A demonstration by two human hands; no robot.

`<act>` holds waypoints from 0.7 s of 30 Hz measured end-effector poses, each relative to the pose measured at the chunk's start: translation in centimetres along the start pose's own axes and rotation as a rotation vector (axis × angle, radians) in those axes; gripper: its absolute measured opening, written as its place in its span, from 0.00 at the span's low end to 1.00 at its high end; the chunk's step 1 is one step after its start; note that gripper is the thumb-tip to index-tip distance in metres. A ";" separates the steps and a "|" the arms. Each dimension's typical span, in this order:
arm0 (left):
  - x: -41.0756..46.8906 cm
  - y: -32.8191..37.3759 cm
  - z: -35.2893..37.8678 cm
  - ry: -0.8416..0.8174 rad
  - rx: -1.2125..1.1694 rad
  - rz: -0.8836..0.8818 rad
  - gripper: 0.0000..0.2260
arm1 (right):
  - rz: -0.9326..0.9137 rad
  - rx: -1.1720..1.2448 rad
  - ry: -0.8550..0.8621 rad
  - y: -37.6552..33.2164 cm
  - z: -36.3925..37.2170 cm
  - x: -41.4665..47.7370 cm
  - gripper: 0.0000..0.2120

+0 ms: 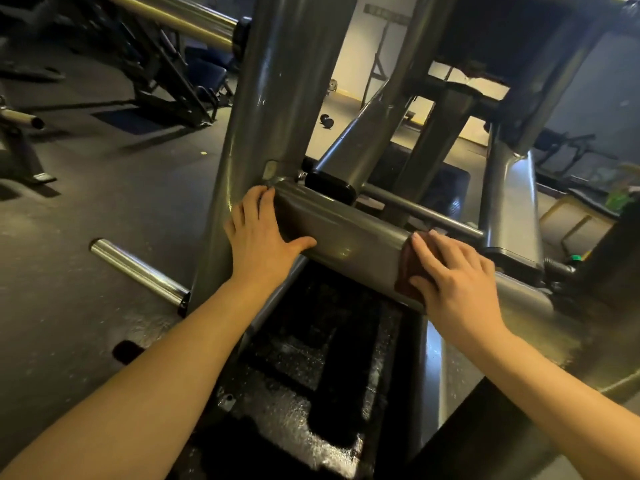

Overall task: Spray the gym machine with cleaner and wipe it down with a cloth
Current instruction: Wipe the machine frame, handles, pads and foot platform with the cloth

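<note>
Presses with the right hand, fingers spread and nearly straight, on a dark red cloth wadded under the fingertips against the grey crossbar of the gym machine; grips nothing, only pushes down; braces with the left hand, fingers likewise extended onto the upright post just beyond them, thumb along the bar; holds nothing. Looks soft, thin and light, that cloth, likely to slip or bunch on smooth painted metal; best pinned under the whole palm, or pinched at the edge beside the thumb; expect no give from the rigid, heavy frame.
</note>
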State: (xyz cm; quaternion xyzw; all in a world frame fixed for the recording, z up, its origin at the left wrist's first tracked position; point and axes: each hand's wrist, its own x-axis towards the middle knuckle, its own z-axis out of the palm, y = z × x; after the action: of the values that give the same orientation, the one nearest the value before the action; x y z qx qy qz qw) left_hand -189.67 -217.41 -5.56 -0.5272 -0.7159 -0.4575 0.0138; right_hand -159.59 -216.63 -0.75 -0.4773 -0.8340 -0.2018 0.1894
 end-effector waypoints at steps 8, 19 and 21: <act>0.6 -1.9 -0.3 0.039 0.030 0.048 0.39 | 0.008 0.138 -0.251 -9.2 -0.2 10.2 0.29; 0.3 -1.3 -0.5 0.056 -0.022 0.026 0.38 | -0.040 0.233 -0.260 -14.9 1.6 16.1 0.23; -0.2 -0.9 -0.4 0.059 -0.004 0.052 0.35 | -0.060 0.222 -0.196 -13.9 1.7 14.1 0.26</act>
State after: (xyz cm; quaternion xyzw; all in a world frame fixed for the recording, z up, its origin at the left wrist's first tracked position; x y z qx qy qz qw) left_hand -190.45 -217.83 -5.96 -0.5319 -0.7005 -0.4736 0.0456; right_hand -178.57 -211.99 2.87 -0.4456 -0.8796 -0.0663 0.1526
